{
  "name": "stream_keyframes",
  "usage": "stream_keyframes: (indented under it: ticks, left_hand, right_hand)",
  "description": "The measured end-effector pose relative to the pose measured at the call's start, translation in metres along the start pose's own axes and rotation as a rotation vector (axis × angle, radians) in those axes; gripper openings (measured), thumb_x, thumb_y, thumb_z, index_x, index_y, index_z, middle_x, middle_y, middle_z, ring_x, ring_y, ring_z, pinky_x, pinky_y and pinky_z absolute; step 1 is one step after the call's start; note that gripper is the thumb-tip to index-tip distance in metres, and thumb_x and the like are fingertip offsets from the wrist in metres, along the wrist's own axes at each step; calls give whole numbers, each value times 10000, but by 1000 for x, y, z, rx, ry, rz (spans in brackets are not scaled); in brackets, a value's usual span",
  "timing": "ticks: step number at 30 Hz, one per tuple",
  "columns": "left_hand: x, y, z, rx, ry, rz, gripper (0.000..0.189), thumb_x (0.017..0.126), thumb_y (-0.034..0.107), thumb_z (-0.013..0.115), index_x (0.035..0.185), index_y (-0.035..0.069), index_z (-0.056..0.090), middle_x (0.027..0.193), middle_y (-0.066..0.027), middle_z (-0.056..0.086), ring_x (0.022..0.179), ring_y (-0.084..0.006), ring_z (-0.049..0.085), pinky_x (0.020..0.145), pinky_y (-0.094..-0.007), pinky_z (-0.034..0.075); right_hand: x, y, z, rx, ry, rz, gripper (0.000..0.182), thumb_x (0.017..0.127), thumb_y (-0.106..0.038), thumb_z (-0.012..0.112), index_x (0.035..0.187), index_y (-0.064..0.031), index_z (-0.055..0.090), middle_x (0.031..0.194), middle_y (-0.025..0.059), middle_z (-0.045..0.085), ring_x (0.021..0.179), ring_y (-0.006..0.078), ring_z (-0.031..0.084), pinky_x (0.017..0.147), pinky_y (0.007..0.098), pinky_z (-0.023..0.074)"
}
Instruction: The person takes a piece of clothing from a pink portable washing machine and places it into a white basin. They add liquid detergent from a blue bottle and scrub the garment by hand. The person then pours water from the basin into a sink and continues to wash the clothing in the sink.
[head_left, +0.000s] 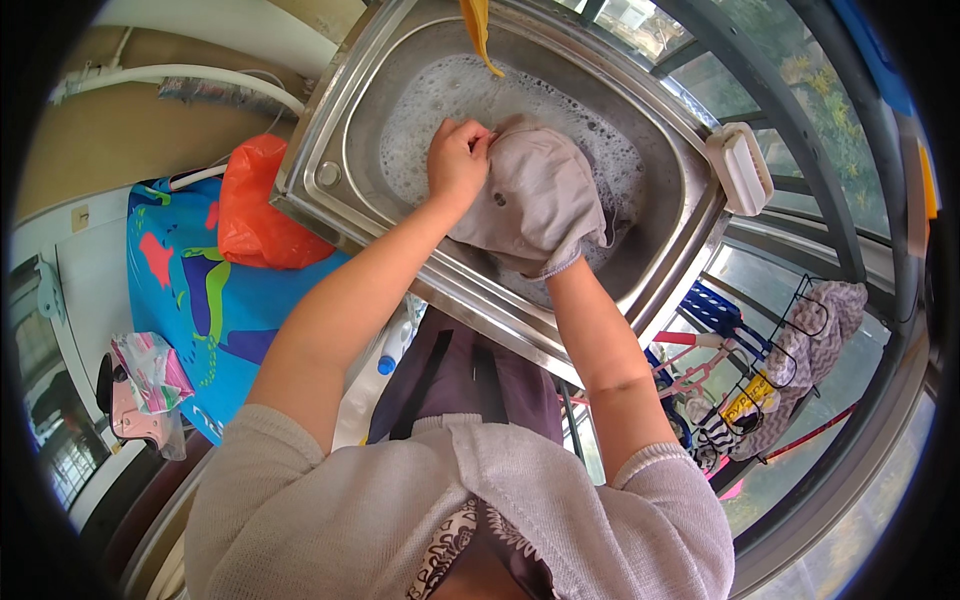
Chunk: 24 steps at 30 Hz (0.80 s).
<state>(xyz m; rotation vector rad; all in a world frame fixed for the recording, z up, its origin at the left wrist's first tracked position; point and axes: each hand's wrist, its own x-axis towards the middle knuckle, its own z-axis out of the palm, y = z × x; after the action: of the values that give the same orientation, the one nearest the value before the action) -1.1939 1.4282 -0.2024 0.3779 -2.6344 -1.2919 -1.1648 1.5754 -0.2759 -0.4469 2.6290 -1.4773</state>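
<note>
A wet grey cloth item (536, 191), perhaps a garment or a cap, is spread over the sink between my hands. At its upper left edge, my left hand (457, 161) pinches the fabric between thumb and fingers. My right hand is inside the item, covered up to the wrist, so its fingers are hidden. A trimmed edge of the fabric rings that wrist. Beneath lies soapy water (420, 112) with white foam in the stainless steel sink (660, 187). Something dark shows in the water just right of the cloth.
A yellow item (478, 30) hangs over the sink's far edge. On the right rim sits a white plastic holder (740, 169). An orange-red plastic bag (262, 210) rests on a blue patterned cover (180, 300) at left. Hangers and a black wire basket (787, 345) stand at right, by the windows.
</note>
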Motion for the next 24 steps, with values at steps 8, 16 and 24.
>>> stream_keyframes:
  ticks: [8,16,24]
  left_hand:
    - [1,0,-9,-53,21,-6,92,791,111,626,766,30,591,714,-44,510,616,-128,496,576,-259,414]
    - [14,-18,-12,-282,-141,-113,111,828,134,591,832,24,577,787,-24,577,638,-61,490,600,-215,407]
    - [8,-26,-32,-231,-617,-257,163,876,166,516,901,18,580,777,3,582,724,-78,496,683,-214,409]
  right_hand:
    - [9,5,1,-106,-42,36,442,864,-227,455,1265,-60,369,1254,118,408,1178,266,352,1015,328,243]
    - [0,-10,1,-76,53,-14,471,874,-240,457,1294,-62,342,1290,116,374,1204,260,322,1033,318,219]
    - [3,-2,0,-106,119,-19,463,884,-247,442,1289,-47,340,1282,119,385,1200,246,338,1023,311,244]
